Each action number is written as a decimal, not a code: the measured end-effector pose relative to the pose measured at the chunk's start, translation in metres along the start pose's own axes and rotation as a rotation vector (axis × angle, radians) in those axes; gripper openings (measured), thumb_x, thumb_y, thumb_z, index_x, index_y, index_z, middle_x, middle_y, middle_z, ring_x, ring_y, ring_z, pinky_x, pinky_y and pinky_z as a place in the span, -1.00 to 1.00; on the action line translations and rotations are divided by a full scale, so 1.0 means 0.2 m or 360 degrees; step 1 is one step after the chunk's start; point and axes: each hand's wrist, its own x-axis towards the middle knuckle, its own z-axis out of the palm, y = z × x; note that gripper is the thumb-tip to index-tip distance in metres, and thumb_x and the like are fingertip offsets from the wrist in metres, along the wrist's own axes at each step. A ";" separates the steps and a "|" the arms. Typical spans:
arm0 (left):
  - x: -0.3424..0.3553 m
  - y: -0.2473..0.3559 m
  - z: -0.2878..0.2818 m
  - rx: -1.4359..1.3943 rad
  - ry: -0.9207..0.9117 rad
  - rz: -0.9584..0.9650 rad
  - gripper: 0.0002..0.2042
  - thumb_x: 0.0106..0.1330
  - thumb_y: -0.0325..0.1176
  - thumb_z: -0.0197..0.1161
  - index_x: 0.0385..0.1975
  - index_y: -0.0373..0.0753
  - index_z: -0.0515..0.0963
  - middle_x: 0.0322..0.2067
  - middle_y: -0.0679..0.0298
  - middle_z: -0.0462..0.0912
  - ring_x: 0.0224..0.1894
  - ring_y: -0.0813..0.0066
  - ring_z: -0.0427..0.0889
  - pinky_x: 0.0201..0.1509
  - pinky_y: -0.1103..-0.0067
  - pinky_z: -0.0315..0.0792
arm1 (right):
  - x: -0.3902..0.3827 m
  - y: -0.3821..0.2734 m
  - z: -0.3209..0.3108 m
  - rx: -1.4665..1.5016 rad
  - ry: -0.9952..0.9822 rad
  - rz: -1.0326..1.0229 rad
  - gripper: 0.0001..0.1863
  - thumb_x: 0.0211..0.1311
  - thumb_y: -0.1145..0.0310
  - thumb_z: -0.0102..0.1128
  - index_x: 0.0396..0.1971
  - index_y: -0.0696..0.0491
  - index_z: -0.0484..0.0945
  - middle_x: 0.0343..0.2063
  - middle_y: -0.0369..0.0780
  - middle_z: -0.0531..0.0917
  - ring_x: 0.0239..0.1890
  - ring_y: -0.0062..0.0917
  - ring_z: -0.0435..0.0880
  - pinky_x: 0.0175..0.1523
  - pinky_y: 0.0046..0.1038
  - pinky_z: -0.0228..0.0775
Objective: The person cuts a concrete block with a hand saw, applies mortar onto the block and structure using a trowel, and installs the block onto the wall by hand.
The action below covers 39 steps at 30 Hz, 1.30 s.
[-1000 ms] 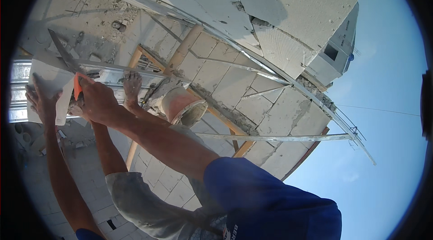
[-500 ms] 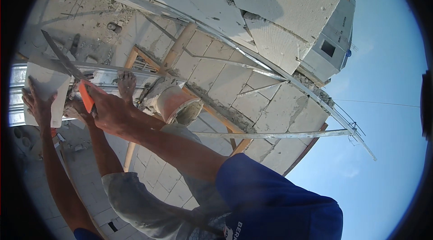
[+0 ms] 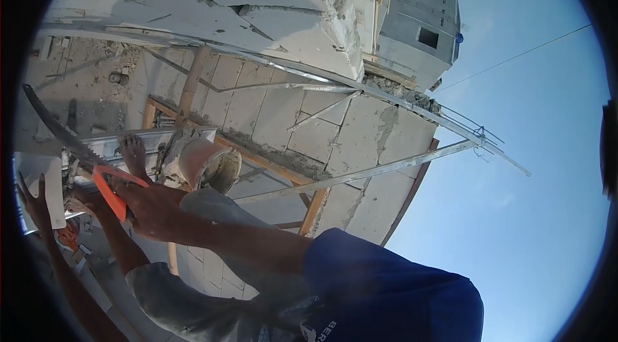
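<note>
My right hand point(image 3: 151, 209) is closed around the orange handle of a handsaw point(image 3: 61, 131). The long toothed blade points up and left, passing by the upper right corner of a pale, smooth-faced block point(image 3: 40, 178). On that block's face lies my left hand point(image 3: 35, 203), fingers spread apart. The block rests at the left rim on a ribbed metal plank point(image 3: 116, 144), partly cut off by the picture's dark edge. Whether the teeth touch the block cannot be made out.
My bare feet point(image 3: 133, 154) stand on the plank, close to the saw. A mortar-crusted bucket point(image 3: 207, 165) sits beside my leg. Metal bracing point(image 3: 360, 171) and a block wall point(image 3: 270, 104) lie beyond, with a wooden frame point(image 3: 315, 210). Rubble point(image 3: 119, 78) covers the floor below.
The whole view has shifted and turned, so the scene sits further left and lower. The saw has drawn back from the block, toward me. My left hand stays on the block.
</note>
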 end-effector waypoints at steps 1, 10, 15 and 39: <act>-0.04 0.06 -0.05 -0.0212 -0.0079 -0.0127 -0.29 0.29 0.05 0.18 0.36 -0.10 0.14 0.28 -0.09 0.19 0.26 -0.06 0.29 0.26 0.19 0.25 | -0.02 -0.01 -0.01 0.0004 0.0024 -0.0018 -0.23 -0.09 0.46 0.31 0.22 0.19 0.24 -0.29 0.00 0.62 -0.37 -0.16 0.68 -0.32 -0.19 0.50; -0.55 1.13 -0.47 -0.1891 -0.0989 -0.1068 -0.36 0.43 0.10 -0.09 0.34 -0.23 0.13 0.01 0.11 0.46 -0.06 0.40 0.50 0.06 0.38 0.48 | -0.28 -0.11 -0.14 -0.0494 0.0000 -0.0301 -0.10 -0.13 0.27 0.40 0.21 0.34 0.16 -0.33 -0.07 0.57 -0.29 -0.25 0.63 -0.34 -0.29 0.45; -0.66 1.29 -0.54 -0.1595 -0.0935 -0.1491 -0.33 0.39 -0.04 0.07 0.37 -0.24 0.03 0.00 0.12 0.47 -0.06 0.35 0.51 -0.01 0.39 0.49 | -0.50 -0.19 -0.22 -0.0653 -0.0097 -0.0472 -0.13 -0.10 0.25 0.34 0.21 0.32 0.18 -0.42 -0.15 0.54 -0.38 -0.37 0.58 -0.33 -0.37 0.40; -0.70 1.70 -0.89 -0.1971 -0.0739 -0.1012 -0.73 0.21 -0.46 0.17 -0.08 -0.29 0.43 -0.24 0.24 0.55 -0.22 0.40 0.60 -0.14 0.42 0.54 | -1.37 0.25 -1.68 0.0178 0.1581 0.0580 -0.57 0.31 0.31 0.18 0.10 0.20 0.42 -0.12 -0.12 0.54 -0.21 -0.51 0.62 -0.22 -0.49 0.51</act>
